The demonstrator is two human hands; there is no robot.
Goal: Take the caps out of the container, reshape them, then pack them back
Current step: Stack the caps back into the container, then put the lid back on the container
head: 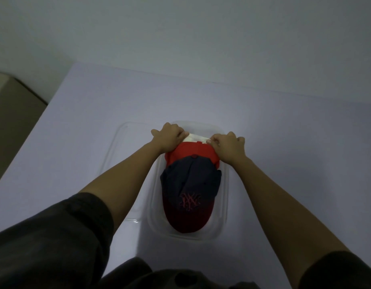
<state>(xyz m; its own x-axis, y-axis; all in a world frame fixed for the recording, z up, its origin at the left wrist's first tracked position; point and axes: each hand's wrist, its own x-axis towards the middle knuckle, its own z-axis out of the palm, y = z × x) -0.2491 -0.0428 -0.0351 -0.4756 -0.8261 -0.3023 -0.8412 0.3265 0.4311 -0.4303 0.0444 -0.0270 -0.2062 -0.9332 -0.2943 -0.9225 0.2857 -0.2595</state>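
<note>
A clear plastic container (224,207) sits on the table with three caps nested in it. Nearest me lies a navy cap (190,180) with a dark red brim and a red embroidered logo. Behind it a red cap (193,150) shows, and a white cap (196,138) peeks out at the far end. My left hand (169,136) and my right hand (226,143) both have their fingers curled onto the far end of the stack, at the white cap's edge, one on each side.
The container's clear lid (117,155) lies flat on the table just left of the container, under my left forearm. The pale table (295,142) meets a wall at the back. A beige floor shows past the table's left edge (17,113).
</note>
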